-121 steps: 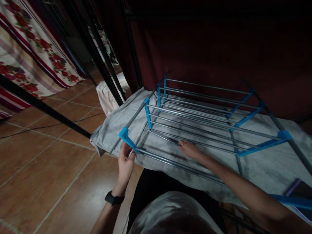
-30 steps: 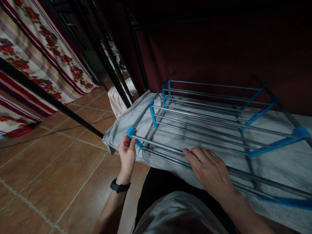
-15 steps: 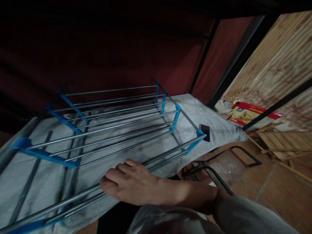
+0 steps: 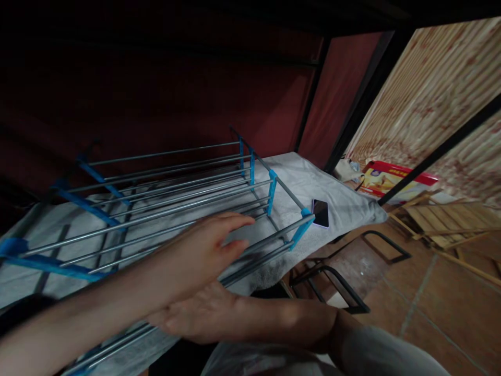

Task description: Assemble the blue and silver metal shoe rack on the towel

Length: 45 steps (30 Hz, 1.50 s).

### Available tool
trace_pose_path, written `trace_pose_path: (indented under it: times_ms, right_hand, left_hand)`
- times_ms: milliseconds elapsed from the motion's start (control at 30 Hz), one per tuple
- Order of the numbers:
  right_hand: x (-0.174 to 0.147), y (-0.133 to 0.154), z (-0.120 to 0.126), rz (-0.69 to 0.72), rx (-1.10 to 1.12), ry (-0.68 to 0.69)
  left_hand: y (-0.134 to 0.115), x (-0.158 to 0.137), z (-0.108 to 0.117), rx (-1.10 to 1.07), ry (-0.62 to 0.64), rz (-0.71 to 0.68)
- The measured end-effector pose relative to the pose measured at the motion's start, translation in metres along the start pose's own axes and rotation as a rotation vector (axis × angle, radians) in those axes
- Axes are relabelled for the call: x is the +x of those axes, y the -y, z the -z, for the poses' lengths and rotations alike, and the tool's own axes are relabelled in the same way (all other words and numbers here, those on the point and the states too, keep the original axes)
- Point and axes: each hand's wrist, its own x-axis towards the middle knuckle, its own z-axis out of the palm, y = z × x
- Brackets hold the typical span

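A metal rack (image 4: 183, 209) of grey tubes joined by blue plastic brackets lies on a white cloth (image 4: 289, 183). My left hand (image 4: 225, 243) reaches in from the left over the rack's near side. Its thumb and fingers are apart, pointing right, and nothing is between them. Below it, my right hand (image 4: 199, 316) is at the near tubes. My left forearm and hand cover the right hand's fingers, so their grip does not show.
A dark phone (image 4: 320, 213) lies on the cloth right of the rack. Beyond the cloth are a black metal frame (image 4: 344, 284), folded wooden slats (image 4: 450, 222) and a red and yellow box (image 4: 395, 180). A dark red panel (image 4: 176, 104) rises behind.
My left hand has come in from the left, crossing over my right hand. My right hand, earlier plainly gripping the near tube, is partly covered now. The view has shifted slightly.
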Motion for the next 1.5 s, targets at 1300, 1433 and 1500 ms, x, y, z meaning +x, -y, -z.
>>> trace_pose_path:
  times_ms: [1300,1433,1500]
  right_hand:
    - [-0.216,-0.104,0.007,-1.112,0.35,-0.733]
    - [-0.212,-0.108,0.011,-1.13,0.394,-0.688]
    - [-0.214,-0.111,0.012,-1.15,0.43,-0.67]
  left_hand:
    - [0.036,0.09,-0.155,0.48,0.494,0.074]
    - [0.042,0.091,-0.155,0.436,0.485,0.046]
    - [0.047,0.092,-0.155,0.426,0.482,0.029]
